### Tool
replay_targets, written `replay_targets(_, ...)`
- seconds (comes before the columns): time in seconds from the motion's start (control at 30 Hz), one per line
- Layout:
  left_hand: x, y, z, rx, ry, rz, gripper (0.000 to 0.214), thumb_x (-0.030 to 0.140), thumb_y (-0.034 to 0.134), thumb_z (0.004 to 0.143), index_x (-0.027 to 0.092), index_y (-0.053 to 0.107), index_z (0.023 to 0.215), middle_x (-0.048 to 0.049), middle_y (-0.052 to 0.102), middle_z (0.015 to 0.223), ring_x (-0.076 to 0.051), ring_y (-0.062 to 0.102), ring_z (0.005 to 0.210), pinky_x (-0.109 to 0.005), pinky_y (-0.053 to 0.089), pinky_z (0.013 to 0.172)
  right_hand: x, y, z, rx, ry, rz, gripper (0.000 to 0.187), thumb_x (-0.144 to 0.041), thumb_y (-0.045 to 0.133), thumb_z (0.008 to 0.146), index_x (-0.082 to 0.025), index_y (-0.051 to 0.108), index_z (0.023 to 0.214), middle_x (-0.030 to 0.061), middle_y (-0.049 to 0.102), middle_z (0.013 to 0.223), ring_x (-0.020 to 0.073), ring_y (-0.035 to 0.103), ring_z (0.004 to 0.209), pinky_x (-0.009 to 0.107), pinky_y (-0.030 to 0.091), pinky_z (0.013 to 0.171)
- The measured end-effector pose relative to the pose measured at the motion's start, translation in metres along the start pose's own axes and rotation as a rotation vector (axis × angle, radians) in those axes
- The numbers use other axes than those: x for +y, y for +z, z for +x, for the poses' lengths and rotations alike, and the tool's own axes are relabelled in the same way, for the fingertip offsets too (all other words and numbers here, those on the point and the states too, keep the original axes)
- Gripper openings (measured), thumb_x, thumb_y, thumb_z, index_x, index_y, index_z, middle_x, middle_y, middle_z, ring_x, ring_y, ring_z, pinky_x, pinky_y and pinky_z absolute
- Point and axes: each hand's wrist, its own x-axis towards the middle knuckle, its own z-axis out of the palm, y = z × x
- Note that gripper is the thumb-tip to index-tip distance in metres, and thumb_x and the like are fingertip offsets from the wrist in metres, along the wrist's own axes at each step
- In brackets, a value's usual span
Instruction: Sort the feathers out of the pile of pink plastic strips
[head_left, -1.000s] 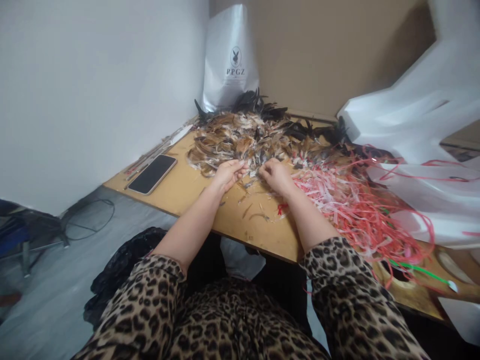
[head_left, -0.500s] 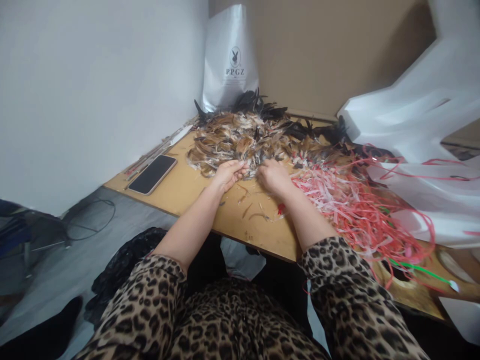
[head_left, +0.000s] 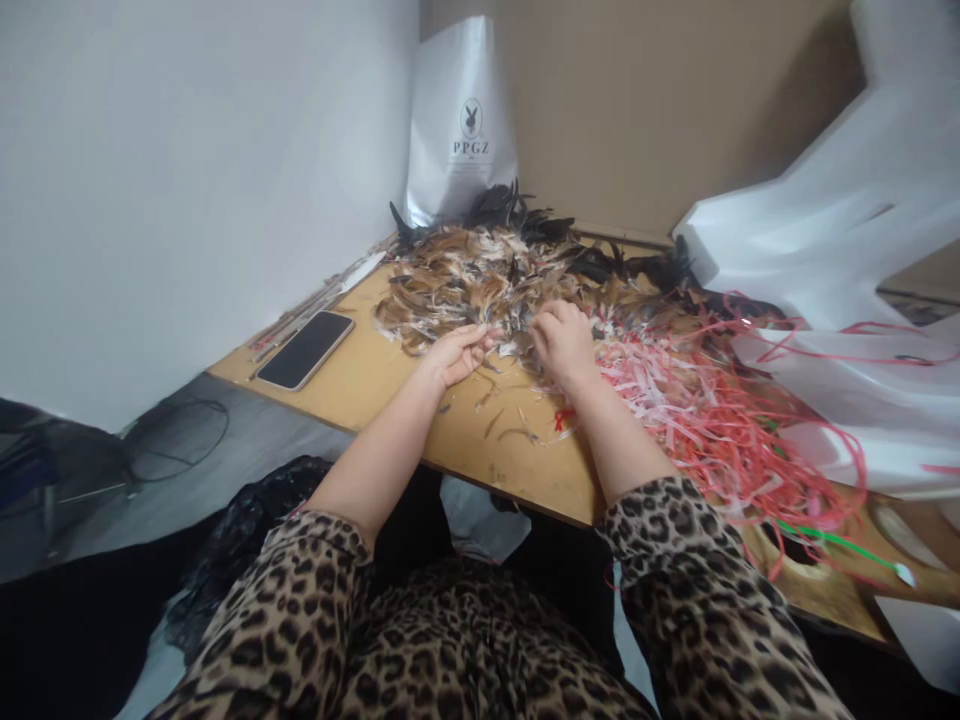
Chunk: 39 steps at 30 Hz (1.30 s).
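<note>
So the feather pile [head_left: 442, 275] sat on the far half of the wooden table [head_left: 397, 390], and both hands were working right at its near edge. Left hand [head_left: 461, 353] was palm partly up with thumb and fingers drawn in close, right hand [head_left: 562, 340] was curled over with its fingertips down. Grip was narrow on both, but honestly I couldn't tell if either one had a feather in it, too small and blurry.

What could've gone wrong? My guess was tangling: the pink ribbon strips [head_left: 697, 420] lay right up against the pile's right side, next to the right forearm, so a sleeve or wrist could easily have snagged a strand and dragged feathers along. Also the loose feather bits [head_left: 517, 432] lay between the forearms on the bare wood, so a careless sweep could've sent them over the near edge.

As for direction, the pile as a whole ran longest left to right, bending nearer on the right where it met the ribbons. Single feathers pointed all over the place. The black feathers [head_left: 510, 208] at the back stuck up and outward, in front of the white bag [head_left: 465, 110]
</note>
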Motion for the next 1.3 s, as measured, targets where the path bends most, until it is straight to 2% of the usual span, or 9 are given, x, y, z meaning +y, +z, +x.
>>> replay_targets(0.07, 0.0, 0.001, -0.001, -0.039, 0.015, 0.002, 0.008, 0.006, 0.053, 0.077, 0.008, 0.06, 0.079, -0.0094, 0.067, 0.087, -0.005, 0.06, 0.061, -0.011, 0.046, 0.05, -0.002, 0.006, 0.0, 0.042, 0.119, 0.262, 0.014, -0.028, 0.051, 0.078, -0.018, 0.06, 0.076, 0.0065, 0.058, 0.084, 0.0189, 0.048, 0.083, 0.033, 0.035, 0.074)
replay_targets(0.23, -0.002, 0.003, -0.002, -0.059, 0.024, 0.027, 0.01, 0.005, 0.051, 0.078, 0.007, 0.06, 0.079, -0.0103, 0.067, 0.09, -0.006, 0.061, 0.064, -0.011, 0.047, 0.053, -0.01, 0.019, 0.003, 0.065, 0.624, 1.054, 0.017, -0.034, 0.064, 0.066, -0.018, 0.059, 0.07, -0.0032, 0.053, 0.058, 0.0095, 0.044, 0.054, 0.025, 0.036, 0.057)
replay_targets(0.3, -0.003, 0.004, -0.003, -0.086, -0.014, 0.03, 0.009, 0.005, 0.05, 0.078, 0.007, 0.06, 0.079, -0.0114, 0.066, 0.091, -0.007, 0.062, 0.066, -0.011, 0.047, 0.053, -0.014, 0.022, 0.004, 0.055, 0.716, 1.264, 0.022, -0.034, 0.07, 0.059, -0.018, 0.059, 0.069, -0.0048, 0.053, 0.056, 0.0078, 0.043, 0.051, 0.023, 0.036, 0.054)
replay_targets(0.43, -0.004, 0.007, -0.007, -0.141, -0.105, 0.023, 0.01, 0.005, 0.048, 0.079, 0.008, 0.059, 0.08, -0.0111, 0.066, 0.089, -0.007, 0.062, 0.064, -0.012, 0.047, 0.052, -0.025, 0.022, 0.005, 0.024, 0.756, 1.51, 0.027, -0.033, 0.076, 0.051, -0.018, 0.06, 0.067, -0.0045, 0.056, 0.057, 0.008, 0.05, 0.052, 0.023, 0.041, 0.056)
replay_targets(0.67, -0.005, 0.01, -0.01, -0.119, -0.145, 0.007, 0.012, 0.005, 0.048, 0.08, 0.008, 0.059, 0.082, -0.0088, 0.065, 0.081, -0.006, 0.061, 0.062, -0.011, 0.046, 0.05, -0.036, 0.022, 0.004, -0.023, 0.83, 1.614, 0.026, -0.031, 0.075, 0.055, -0.018, 0.056, 0.067, -0.0061, 0.054, 0.055, 0.0084, 0.053, 0.052, 0.023, 0.044, 0.054)
replay_targets(0.83, -0.009, 0.01, -0.009, -0.112, -0.148, 0.004, 0.013, 0.004, 0.048, 0.08, 0.008, 0.059, 0.076, -0.0056, 0.063, 0.071, -0.008, 0.062, 0.064, -0.012, 0.046, 0.051, -0.035, 0.03, 0.004, 0.075, 0.844, 1.656, 0.027, -0.03, 0.074, 0.057, -0.019, 0.057, 0.074, -0.0046, 0.059, 0.063, 0.0091, 0.053, 0.055, 0.023, 0.044, 0.051)
replay_targets(1.03, -0.011, 0.009, -0.007, -0.153, -0.155, 0.009, 0.014, 0.004, 0.048, 0.08, 0.007, 0.062, 0.077, -0.006, 0.064, 0.072, -0.008, 0.063, 0.066, -0.012, 0.046, 0.053, -0.036, 0.038, 0.003, 0.145, 0.817, 1.661, 0.028, -0.032, 0.074, 0.057, -0.019, 0.056, 0.073, -0.007, 0.052, 0.057, 0.0057, 0.043, 0.048, 0.019, 0.039, 0.045)
replay_targets(1.17, -0.013, 0.009, -0.008, -0.184, -0.17, 0.037, 0.013, 0.005, 0.049, 0.08, 0.006, 0.061, 0.078, -0.0091, 0.066, 0.078, -0.008, 0.063, 0.066, -0.012, 0.046, 0.054, -0.037, 0.037, 0.004, 0.178, 0.844, 1.63, 0.029, -0.032, 0.075, 0.055, -0.019, 0.055, 0.071, -0.0089, 0.047, 0.053, 0.0037, 0.036, 0.043, 0.017, 0.032, 0.039)
replay_targets(1.3, -0.017, 0.01, -0.008, -0.193, -0.193, 0.059, 0.01, 0.005, 0.05, 0.079, 0.007, 0.06, 0.079, -0.0123, 0.067, 0.086, -0.008, 0.063, 0.068, -0.013, 0.047, 0.056, -0.035, 0.038, 0.004, 0.234, 0.901, 1.619, 0.03, -0.032, 0.075, 0.054, -0.019, 0.055, 0.072, -0.0076, 0.052, 0.058, 0.0045, 0.04, 0.046, 0.017, 0.029, 0.037)
